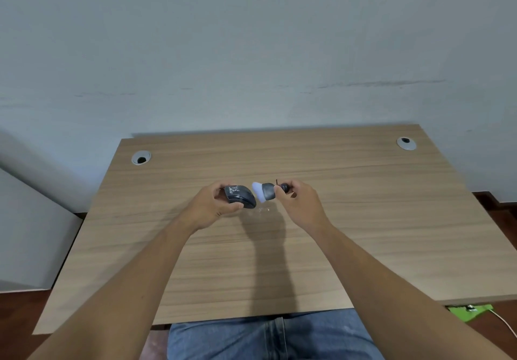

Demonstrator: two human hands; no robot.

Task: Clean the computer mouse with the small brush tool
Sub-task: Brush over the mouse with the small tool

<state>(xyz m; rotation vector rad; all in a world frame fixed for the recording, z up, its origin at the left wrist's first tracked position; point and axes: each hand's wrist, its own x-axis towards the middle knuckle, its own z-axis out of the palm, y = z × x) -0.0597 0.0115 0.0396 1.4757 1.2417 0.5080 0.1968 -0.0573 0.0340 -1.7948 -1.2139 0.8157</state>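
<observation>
We held the dark computer mouse (240, 196) in our left hand (215, 205), lifted clear of the wooden worktop (363, 219) near its middle. The grip there was closed around the mouse: the thumb lay along the near edge and the fingers wrapped over the far side, so the rounded end of the mouse pointed right, toward the other hand. Pale smears or marks showed on its upper surface.

Our right hand (302, 203) held the small brush tool (267, 190) by its dark rear end, pinched between thumb and fingertips, with the grip closed on it. The brush lay roughly level, its grey collar and white bristle head pointing left. The bristles sat just beside the rounded end of the mouse; we could not tell whether they touched it.

Both forearms reached in from the lower corners, and their shadow fell on the worktop beneath the hands. Something small and glinting lay on the worktop just below the brush, too blurred to identify. Two round cable grommets (141, 158) sat in the far corners of the worktop, well apart from the hands. Blue jeans (274, 337) showed at the near edge.
</observation>
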